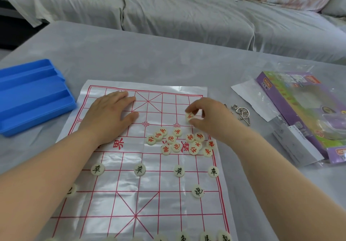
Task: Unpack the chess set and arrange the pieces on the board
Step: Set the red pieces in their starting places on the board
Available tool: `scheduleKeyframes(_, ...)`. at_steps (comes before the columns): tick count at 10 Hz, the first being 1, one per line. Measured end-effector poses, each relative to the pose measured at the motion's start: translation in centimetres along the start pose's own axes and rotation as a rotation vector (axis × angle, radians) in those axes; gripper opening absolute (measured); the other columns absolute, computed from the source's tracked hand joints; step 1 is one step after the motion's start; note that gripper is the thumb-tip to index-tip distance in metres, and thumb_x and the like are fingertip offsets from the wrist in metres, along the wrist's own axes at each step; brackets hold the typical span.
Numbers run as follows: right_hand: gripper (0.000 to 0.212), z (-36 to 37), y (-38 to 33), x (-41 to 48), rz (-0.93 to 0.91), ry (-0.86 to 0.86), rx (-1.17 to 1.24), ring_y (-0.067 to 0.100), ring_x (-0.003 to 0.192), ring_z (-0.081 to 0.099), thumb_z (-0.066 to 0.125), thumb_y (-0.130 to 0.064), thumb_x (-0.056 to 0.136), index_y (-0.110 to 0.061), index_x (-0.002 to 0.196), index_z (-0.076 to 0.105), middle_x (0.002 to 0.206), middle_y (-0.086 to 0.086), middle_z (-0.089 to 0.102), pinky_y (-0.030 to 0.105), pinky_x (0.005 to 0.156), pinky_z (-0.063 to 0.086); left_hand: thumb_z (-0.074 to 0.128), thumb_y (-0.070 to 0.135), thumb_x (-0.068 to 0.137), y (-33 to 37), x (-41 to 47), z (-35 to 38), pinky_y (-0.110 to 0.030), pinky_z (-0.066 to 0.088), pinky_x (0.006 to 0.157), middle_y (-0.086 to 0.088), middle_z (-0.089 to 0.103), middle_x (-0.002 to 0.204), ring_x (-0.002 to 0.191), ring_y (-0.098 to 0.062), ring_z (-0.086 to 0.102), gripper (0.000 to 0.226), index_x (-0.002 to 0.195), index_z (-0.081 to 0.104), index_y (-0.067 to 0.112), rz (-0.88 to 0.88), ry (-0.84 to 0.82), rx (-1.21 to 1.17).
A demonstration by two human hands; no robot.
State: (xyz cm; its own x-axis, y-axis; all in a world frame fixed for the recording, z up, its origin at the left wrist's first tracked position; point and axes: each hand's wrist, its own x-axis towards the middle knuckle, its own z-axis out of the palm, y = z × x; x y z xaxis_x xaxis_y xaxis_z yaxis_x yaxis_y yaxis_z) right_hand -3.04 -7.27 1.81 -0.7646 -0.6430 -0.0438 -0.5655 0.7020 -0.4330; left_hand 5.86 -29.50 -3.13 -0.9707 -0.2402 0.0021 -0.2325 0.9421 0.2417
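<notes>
A shiny paper chess board (131,194) with red grid lines lies on the grey table. My left hand (110,113) rests flat on the board's far left part, fingers straight. My right hand (207,117) pinches a cream disc with a red character (189,117) just above the board's far right area. A loose heap of several red-lettered discs (179,143) sits at mid-board. Black-lettered discs stand on grid points nearer me, such as one (139,169) in a row and one (197,191) below it. More discs line the near edge (206,237).
A blue plastic tray (33,95) lies at the left of the board. At the right are a purple game box in clear wrap (307,113), a white paper sheet (250,95) and metal wire puzzle rings (241,111). A covered sofa (187,12) stands behind the table.
</notes>
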Motion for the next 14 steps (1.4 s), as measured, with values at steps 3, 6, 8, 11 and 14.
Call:
scheduleKeyframes(3,0.030,0.8,-1.4,1.7,-0.083,-0.241,-0.062,0.001,0.067,0.042,0.054,-0.011,0.087,-0.023,0.114,0.059,0.112,-0.005,0.057,0.002,0.054,0.031,0.035,0.048,0.089,-0.3,0.1,0.2,-0.034,0.012,0.112,0.003,0.021,0.150,0.138,-0.017,0.016,0.056,0.140,0.026,0.027,0.013,0.017,-0.007)
scheduleKeyframes(6,0.026,1.3,-1.6,1.6,0.029,-0.150,-0.013,0.007,0.080,0.045,0.057,-0.030,0.085,-0.019,0.109,0.058,0.093,-0.008,0.049,0.008,0.058,0.033,0.034,0.049,0.089,-0.3,0.1,0.2,-0.034,0.011,0.112,0.003,0.020,0.150,0.138,-0.017,0.016,0.056,0.140,0.025,0.027,0.013,0.014,-0.004)
scheduleKeyframes(8,0.024,1.8,-2.1,1.3,-0.001,-0.180,-0.069,0.009,0.084,0.045,0.058,-0.017,0.085,-0.017,0.108,0.061,0.109,0.000,0.057,0.017,0.074,0.038,0.036,0.048,0.089,-0.3,0.1,0.2,-0.035,0.012,0.112,0.002,0.022,0.150,0.138,-0.017,0.017,0.056,0.139,0.027,0.026,0.020,0.021,-0.010)
scheduleKeyframes(11,0.028,0.5,-1.5,0.0,-0.037,-0.103,-0.012,0.003,0.084,0.041,0.057,-0.020,0.086,-0.023,0.113,0.056,0.099,-0.012,0.046,0.008,0.062,0.030,0.035,0.048,0.089,-0.3,0.1,0.2,-0.035,0.013,0.112,0.002,0.022,0.150,0.138,-0.018,0.017,0.056,0.139,0.027,0.026,0.019,0.021,-0.003)
scheduleKeyframes(14,0.029,2.0,-3.8,-0.6,-0.110,-0.212,0.015,0.005,0.086,0.042,0.059,-0.022,0.085,-0.021,0.113,0.058,0.107,-0.006,0.054,0.014,0.074,0.036,0.040,0.048,0.088,-0.1,0.0,0.2,-0.036,0.016,0.111,-0.001,0.024,0.149,0.137,-0.019,0.019,0.058,0.138,0.029,0.022,-0.023,0.019,-0.031)
